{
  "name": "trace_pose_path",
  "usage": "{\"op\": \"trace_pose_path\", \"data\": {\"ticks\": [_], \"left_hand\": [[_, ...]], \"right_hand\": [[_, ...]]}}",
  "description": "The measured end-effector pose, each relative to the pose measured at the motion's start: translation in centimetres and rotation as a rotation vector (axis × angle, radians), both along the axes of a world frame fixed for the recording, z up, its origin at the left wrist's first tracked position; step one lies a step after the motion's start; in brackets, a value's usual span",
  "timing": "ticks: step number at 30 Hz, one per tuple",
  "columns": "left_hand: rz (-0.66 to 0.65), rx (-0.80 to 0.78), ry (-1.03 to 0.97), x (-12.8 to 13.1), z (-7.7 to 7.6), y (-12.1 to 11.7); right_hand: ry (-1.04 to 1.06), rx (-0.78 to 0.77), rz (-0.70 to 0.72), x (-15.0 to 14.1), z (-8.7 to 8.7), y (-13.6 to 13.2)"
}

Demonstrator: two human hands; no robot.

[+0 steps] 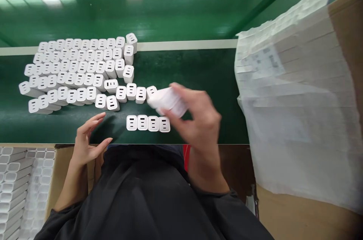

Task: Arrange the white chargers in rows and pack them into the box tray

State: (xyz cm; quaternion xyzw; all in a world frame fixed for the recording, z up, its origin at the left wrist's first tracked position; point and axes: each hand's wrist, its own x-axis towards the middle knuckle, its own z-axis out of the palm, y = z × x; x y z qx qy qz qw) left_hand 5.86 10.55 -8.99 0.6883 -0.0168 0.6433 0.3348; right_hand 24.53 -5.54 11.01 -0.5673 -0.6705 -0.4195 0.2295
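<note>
Held blocks point(169, 101): white and tilted, just beyond the right end of the row point(142, 123) (motion blur hides their count).
Right hand point(202, 117): narrow, pinching the held blocks between thumb and fingers.
Grip: even pressure along the sides should keep them together; a slack pinch could let one slip.
Row: four blocks side by side, ports up; its right end wants a wide berth, as a brush from the thumb could skew it.
Left hand point(88, 140): holding nothing, thumb and fingers wide apart by the bench point(193, 68) edge (handy, I judge, for steadying a block).
Group point(82, 67): many more blocks in uneven lines, some leaning; gentle moves would suit them.
Right side: a whitish sheet point(286, 119).
Lower left: a box point(53, 189) of pale casings point(8, 196).
</note>
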Motion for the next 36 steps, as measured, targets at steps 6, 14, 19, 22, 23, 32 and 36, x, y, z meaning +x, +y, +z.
{"op": "trace_pose_path", "data": {"ticks": [6, 14, 19, 22, 23, 32, 36], "left_hand": [[0.02, 0.125, 0.115, 2.9, 1.9, -0.4], [-0.041, 0.16, 0.155, 5.3, 4.0, -0.8], [-0.086, 0.155, 0.166, 5.8, 3.9, -0.7], [-0.083, 0.153, 0.159, 5.8, 4.2, -0.8], [-0.08, 0.153, 0.157, 5.8, 4.3, -0.8], [-0.038, 0.125, 0.211, 6.0, 4.9, -0.7], [-0.039, 0.105, 0.229, 5.9, 5.2, -0.7]], "right_hand": [[0.08, 0.192, -0.35, 13.1, 2.1, -1.7], [-0.093, 0.337, -0.2, 13.9, 1.4, -1.7], [-0.057, 0.337, 0.101, 9.3, -0.4, -2.3], [0.063, -0.104, 0.285, 6.6, -2.4, -1.7], [0.085, -0.248, 0.313, 6.0, -3.0, -1.3], [0.092, -0.416, 0.274, 5.2, -5.6, 0.6], [0.084, -0.414, 0.271, 5.1, -5.5, 0.5]]}}
